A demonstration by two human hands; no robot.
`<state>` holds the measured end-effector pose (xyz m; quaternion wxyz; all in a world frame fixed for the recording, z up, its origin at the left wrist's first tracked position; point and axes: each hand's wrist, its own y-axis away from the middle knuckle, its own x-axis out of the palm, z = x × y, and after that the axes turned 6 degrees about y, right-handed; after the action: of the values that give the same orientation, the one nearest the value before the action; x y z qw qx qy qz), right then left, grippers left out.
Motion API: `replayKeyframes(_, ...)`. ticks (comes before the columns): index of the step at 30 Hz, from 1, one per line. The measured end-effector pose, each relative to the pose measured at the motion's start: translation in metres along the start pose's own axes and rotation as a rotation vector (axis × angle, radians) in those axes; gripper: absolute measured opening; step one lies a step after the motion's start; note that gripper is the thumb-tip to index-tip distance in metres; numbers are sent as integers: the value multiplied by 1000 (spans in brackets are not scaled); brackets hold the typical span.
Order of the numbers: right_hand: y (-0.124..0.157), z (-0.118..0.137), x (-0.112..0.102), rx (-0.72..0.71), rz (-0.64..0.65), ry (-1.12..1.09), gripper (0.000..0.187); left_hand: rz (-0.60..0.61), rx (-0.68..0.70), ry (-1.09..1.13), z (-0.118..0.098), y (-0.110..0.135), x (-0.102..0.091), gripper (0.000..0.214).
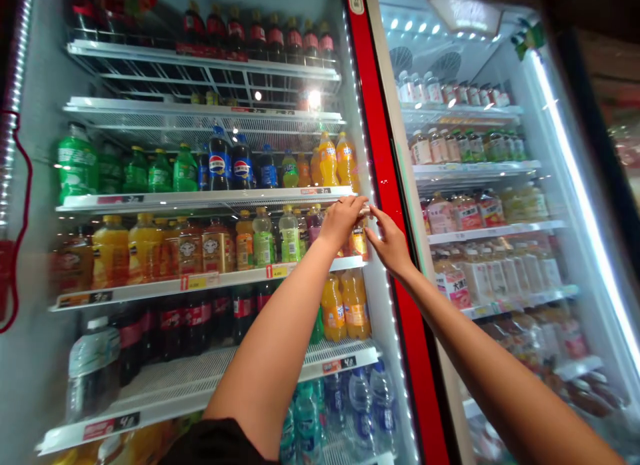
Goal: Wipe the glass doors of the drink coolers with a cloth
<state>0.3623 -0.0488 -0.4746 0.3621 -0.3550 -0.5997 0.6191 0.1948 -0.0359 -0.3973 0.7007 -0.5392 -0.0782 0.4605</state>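
A: Fingers?
B: Left hand (343, 222): fingers (358, 204) curled tight over the top of a small bottle (359, 242). Right hand (391, 244): fingers (376, 220) straight, pressed together, touching the bottle's side.
A: Bottle where?
B: Standing at the right end of a fridge shelf (235, 276), next to the red door frame (380, 152). Orange soda bottles (345, 305) one shelf below.

Pepsi bottles (219, 162) stand between green bottles (77, 162) and orange bottles (327, 160) (same shelf (200, 200)).
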Motion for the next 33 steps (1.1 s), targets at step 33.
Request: replayKeyframes(33, 3, -2, 25, -82, 22, 182, 66, 36, 132, -131, 49, 100, -17, 61)
